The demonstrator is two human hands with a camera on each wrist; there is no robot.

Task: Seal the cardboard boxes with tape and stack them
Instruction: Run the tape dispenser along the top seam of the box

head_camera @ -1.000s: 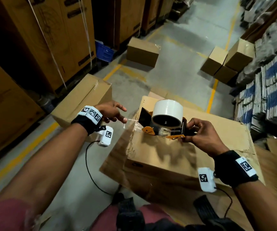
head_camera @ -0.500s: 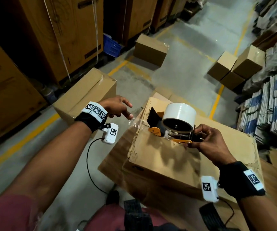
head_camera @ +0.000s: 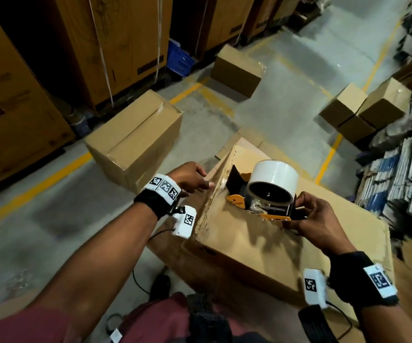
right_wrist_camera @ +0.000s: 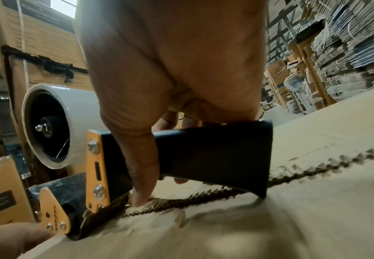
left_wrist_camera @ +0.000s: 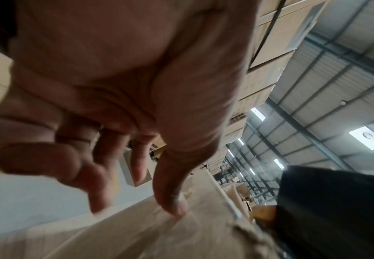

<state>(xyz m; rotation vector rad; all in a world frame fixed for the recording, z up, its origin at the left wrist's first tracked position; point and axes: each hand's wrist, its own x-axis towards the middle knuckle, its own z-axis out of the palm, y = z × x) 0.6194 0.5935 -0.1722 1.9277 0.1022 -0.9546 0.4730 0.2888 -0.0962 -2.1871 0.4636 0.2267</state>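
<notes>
Fingers of my right hand [right_wrist_camera: 175,73] wrap round the black handle of the tape dispenser [head_camera: 261,194], whose front end sits on top of the cardboard box [head_camera: 244,238] directly in front of me, at its left edge beside the ragged seam [right_wrist_camera: 292,171]. A white tape roll [right_wrist_camera: 55,126] is mounted on the dispenser. My left hand [head_camera: 191,179] has loosely spread fingers and grips nothing; its thumb [left_wrist_camera: 170,192] presses on the box's left side near the top edge, just beside the dispenser's nose. Another taped box [head_camera: 135,137] lies on the concrete floor [head_camera: 274,112] to the left, and more boxes stand further off.
</notes>
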